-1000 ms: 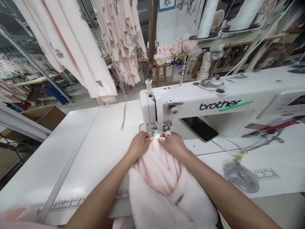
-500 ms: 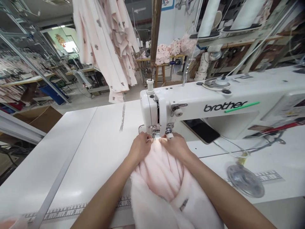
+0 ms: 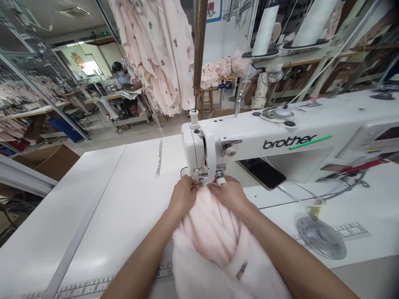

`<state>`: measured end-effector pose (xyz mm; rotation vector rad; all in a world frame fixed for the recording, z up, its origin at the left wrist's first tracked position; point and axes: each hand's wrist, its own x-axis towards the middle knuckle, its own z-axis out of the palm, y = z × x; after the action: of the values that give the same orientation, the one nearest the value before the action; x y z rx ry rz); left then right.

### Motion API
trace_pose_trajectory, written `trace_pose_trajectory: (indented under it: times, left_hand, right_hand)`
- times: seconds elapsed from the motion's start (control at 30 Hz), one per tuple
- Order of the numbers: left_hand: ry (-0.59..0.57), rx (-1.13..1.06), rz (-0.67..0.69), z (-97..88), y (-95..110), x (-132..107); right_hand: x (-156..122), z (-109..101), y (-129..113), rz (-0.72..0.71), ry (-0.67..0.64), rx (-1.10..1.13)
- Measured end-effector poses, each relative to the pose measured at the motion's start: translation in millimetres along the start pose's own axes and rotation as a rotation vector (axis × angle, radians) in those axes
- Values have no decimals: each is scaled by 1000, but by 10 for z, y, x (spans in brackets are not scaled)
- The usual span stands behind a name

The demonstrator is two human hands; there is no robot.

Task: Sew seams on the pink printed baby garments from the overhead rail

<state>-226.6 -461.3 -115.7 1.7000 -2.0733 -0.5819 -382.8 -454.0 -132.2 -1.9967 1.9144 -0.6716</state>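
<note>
A pale pink fleecy fabric piece (image 3: 212, 232) with small grey motifs runs from the front edge of the table up to the needle area of a white sewing machine (image 3: 249, 137). My left hand (image 3: 184, 195) pinches the fabric's edge just left of the presser foot (image 3: 202, 179). On the other side, my right hand (image 3: 229, 193) grips the same edge, its fingertips partly hidden beneath the tension knob (image 3: 221, 181). Between both hands the fabric bunches into folds. The exact stitching point is hidden by the machine head and fingers.
A dark phone (image 3: 263, 172) lies under the machine arm with a white cable beside it. To the right sits a clear round dish (image 3: 321, 236). Pink garments (image 3: 162, 54) hang behind the table; thread cones (image 3: 264, 31) stand at the back. A person (image 3: 121, 77) is far off.
The view has shifted slightly, and the hanging garments appear swung or spread differently. A person in the background has come into view. Both hands stay at the presser foot on the fabric.
</note>
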Motion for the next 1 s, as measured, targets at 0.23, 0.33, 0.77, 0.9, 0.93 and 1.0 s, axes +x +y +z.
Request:
trace_pose_trajectory:
  times: [0.23,0.33,0.77,0.9,0.93,1.0]
  left_hand:
    - [41,32,-12,52,-1,32]
    - [58,50,-17,66,-3,51]
    - [103,70,3,52,-25,106]
    - [80,29,34,18,-84,86]
    - [75,19,40,12,-92,82]
    - [70,3,51,5,-95,79]
  right_hand:
    - [33,57,25,-4,13,-23]
    - [45,61,12,3,17,-39]
    - [64,99,33,-43,22,-66]
    - [14,-11,112,-143,-30,8]
    - [2,-40,136,-166,-41,28]
    - [-13,-80,176,-180,-50,55]
